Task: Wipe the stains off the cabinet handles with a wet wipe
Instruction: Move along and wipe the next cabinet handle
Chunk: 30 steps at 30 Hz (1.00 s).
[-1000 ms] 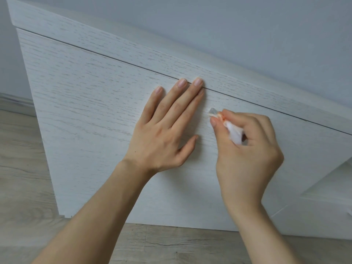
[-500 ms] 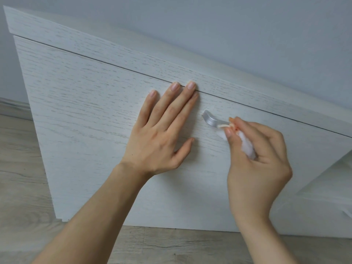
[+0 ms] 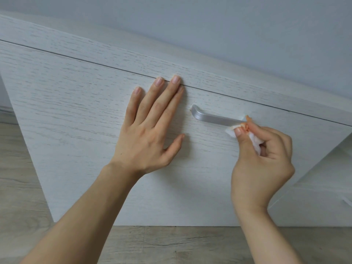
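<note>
A silver bar handle [image 3: 213, 117] is fixed to the white wood-grain cabinet front [image 3: 76, 115], just right of centre. My right hand [image 3: 261, 164] pinches a crumpled white wet wipe [image 3: 249, 137] with orange smears on it, pressed against the handle's right end, which it hides. My left hand [image 3: 150, 130] lies flat on the cabinet front to the left of the handle, fingers spread, fingertips at the seam under the top panel, holding nothing.
The cabinet's top panel [image 3: 133, 52] runs above the seam, against a pale blue-grey wall [image 3: 228, 25]. A lower white unit [image 3: 323, 187] with an open recess adjoins at the right. Grey wood-look floor [image 3: 171, 244] lies below and at the left.
My right hand slid the wipe rightward along the handle from its left end to its right end, uncovering most of the bar. My left hand stayed flat on the front.
</note>
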Tool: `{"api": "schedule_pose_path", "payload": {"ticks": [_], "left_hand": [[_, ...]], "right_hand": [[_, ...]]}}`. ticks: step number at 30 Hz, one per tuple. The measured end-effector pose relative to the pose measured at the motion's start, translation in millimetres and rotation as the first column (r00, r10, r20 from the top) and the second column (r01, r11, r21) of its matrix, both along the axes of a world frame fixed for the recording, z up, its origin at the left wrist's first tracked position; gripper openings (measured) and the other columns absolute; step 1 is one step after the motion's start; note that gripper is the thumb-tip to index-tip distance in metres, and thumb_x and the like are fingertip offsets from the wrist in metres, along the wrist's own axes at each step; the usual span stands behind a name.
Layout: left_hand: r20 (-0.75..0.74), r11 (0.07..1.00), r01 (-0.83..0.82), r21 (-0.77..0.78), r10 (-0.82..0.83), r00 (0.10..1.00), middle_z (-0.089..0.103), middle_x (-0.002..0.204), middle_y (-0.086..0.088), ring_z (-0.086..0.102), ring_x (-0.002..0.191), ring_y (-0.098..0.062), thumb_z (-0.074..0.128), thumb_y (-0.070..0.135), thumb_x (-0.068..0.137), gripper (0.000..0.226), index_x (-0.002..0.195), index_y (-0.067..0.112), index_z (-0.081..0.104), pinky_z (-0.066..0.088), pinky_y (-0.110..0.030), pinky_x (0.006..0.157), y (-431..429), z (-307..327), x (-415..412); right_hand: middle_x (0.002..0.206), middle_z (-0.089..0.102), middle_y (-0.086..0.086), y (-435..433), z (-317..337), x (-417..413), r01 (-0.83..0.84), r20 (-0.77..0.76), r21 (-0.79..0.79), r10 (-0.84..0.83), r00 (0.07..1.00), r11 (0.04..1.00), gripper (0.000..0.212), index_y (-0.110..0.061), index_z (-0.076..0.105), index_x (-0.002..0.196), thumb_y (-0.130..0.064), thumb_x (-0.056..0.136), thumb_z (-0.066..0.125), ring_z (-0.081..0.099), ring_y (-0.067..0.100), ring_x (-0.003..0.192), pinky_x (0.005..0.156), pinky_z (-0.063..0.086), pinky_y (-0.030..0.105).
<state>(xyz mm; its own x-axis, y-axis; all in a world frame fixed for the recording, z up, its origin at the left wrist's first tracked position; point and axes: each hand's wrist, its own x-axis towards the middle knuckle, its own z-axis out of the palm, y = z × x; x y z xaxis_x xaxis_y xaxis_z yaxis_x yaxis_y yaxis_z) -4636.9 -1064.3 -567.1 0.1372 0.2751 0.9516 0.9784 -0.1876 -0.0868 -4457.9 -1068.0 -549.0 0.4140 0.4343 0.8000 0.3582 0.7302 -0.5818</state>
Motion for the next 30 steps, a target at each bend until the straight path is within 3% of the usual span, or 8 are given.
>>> {"api": "schedule_pose_path", "payload": {"ticks": [5, 10, 14, 17, 22, 28, 30], "left_hand": [[0.020, 1.000, 0.011, -0.008, -0.011, 1.000, 0.022, 0.155, -0.006, 0.014, 0.145, -0.028, 0.046, 0.043, 0.090, 0.073, 0.148, 0.005, 0.025, 0.000, -0.041, 0.119, 1, 0, 3], [0.019, 1.000, 0.014, -0.025, -0.013, 1.000, 0.023, 0.155, -0.009, 0.013, 0.145, -0.028, 0.045, 0.044, 0.090, 0.072, 0.148, 0.005, 0.026, -0.001, -0.041, 0.119, -1, 0, 2], [0.035, 0.999, 0.001, -0.045, 0.001, 0.999, 0.021, 0.156, -0.010, 0.010, 0.145, -0.028, 0.045, 0.046, 0.089, 0.074, 0.149, 0.006, 0.025, -0.001, -0.043, 0.118, -1, 0, 7], [0.025, 0.997, 0.009, -0.071, -0.007, 1.000, 0.020, 0.156, -0.010, 0.009, 0.146, -0.028, 0.044, 0.046, 0.089, 0.074, 0.149, 0.007, 0.025, -0.001, -0.043, 0.118, -4, 1, 7], [-0.005, 0.994, 0.004, -0.106, -0.005, 1.000, 0.022, 0.156, -0.011, 0.013, 0.145, -0.029, 0.041, 0.047, 0.090, 0.072, 0.148, 0.007, 0.027, 0.002, -0.043, 0.118, -11, 5, 3], [-0.005, 0.987, -0.003, -0.158, 0.002, 1.000, 0.019, 0.156, -0.010, 0.012, 0.145, -0.029, 0.042, 0.047, 0.088, 0.073, 0.148, 0.008, 0.027, 0.002, -0.044, 0.117, -16, 8, 7], [-0.023, 0.983, -0.034, -0.179, 0.030, 0.999, 0.021, 0.156, -0.010, 0.014, 0.145, -0.028, 0.042, 0.047, 0.088, 0.073, 0.148, 0.008, 0.028, 0.003, -0.049, 0.116, -20, 8, 5]], "right_hand": [[0.089, 0.056, -0.009, 0, 3, 0, -0.050, -0.019, -0.048, 0.049, 0.999, 0.998, 0.018, -0.011, 0.070, 0.091, -0.003, 0.076, 0.073, 0.063, -0.001, 0.091, 0.079, 0.045, 0.011], [0.095, 0.066, -0.007, 8, 17, 40, 0.021, -0.231, -0.146, -0.054, 0.972, 0.989, 0.017, -0.021, 0.069, 0.091, -0.008, 0.080, 0.070, 0.061, -0.002, 0.085, 0.080, 0.049, 0.016], [0.094, 0.070, -0.008, 3, 25, 36, -0.071, -0.072, -0.154, 0.060, 0.996, 0.986, 0.016, -0.027, 0.068, 0.089, -0.012, 0.082, 0.069, 0.064, 0.000, 0.089, 0.078, 0.047, 0.012], [0.087, 0.069, -0.018, 1, 26, 27, -0.140, -0.010, -0.226, 0.141, 0.990, 0.964, 0.017, -0.031, 0.067, 0.086, -0.014, 0.084, 0.068, 0.063, -0.005, 0.085, 0.074, 0.044, 0.007], [0.084, 0.068, -0.019, -4, 26, 23, -0.104, 0.053, -0.255, 0.121, 0.991, 0.961, 0.013, -0.033, 0.065, 0.083, -0.020, 0.084, 0.068, 0.062, -0.005, 0.082, 0.071, 0.043, 0.006], [0.081, 0.064, -0.012, -15, 28, -3, -0.022, 0.275, -0.132, 0.057, 0.960, 0.991, 0.011, -0.015, 0.070, 0.085, -0.005, 0.081, 0.069, 0.063, 0.015, 0.081, 0.069, 0.045, 0.021], [0.080, 0.066, -0.008, -19, 31, -16, -0.034, 0.320, -0.111, 0.068, 0.945, 0.993, 0.009, -0.012, 0.070, 0.084, -0.004, 0.080, 0.070, 0.061, 0.015, 0.079, 0.067, 0.044, 0.020]]}}
